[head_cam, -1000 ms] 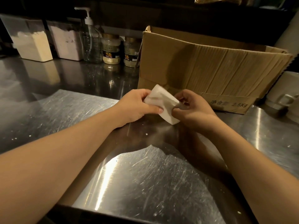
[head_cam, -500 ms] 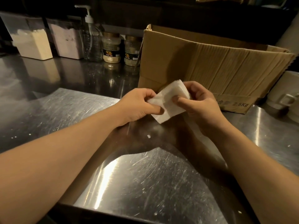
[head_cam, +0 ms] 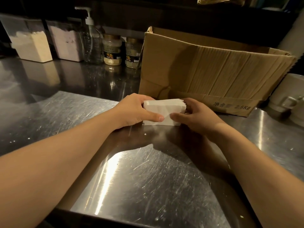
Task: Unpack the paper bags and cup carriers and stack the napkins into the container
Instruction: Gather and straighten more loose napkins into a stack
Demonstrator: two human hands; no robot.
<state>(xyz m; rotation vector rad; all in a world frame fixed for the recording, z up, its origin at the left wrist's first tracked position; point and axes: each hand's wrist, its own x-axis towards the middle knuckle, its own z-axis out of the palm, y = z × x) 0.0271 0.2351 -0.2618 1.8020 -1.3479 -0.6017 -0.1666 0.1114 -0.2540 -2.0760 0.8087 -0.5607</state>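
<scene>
A white stack of napkins [head_cam: 163, 111] stands on edge on the steel counter [head_cam: 148, 178], just in front of the brown cardboard box [head_cam: 213, 71]. My left hand [head_cam: 134, 111] grips the stack's left end, thumb across its front face. My right hand [head_cam: 195, 117] holds the right end, thumb meeting the left thumb near the stack's lower front. The stack's bottom edge touches the counter. The box's inside is hidden from here.
Along the back stand two clear bins of powder [head_cam: 32, 45], a pump bottle [head_cam: 91, 40] and two labelled jars [head_cam: 112, 50]. A white jug-like vessel [head_cam: 287, 96] sits at the right edge. Small white crumbs dot the counter.
The napkin stack was held tilted in the air between my hands; now it is turned level and lowered onto the counter, both hands squared at its ends.
</scene>
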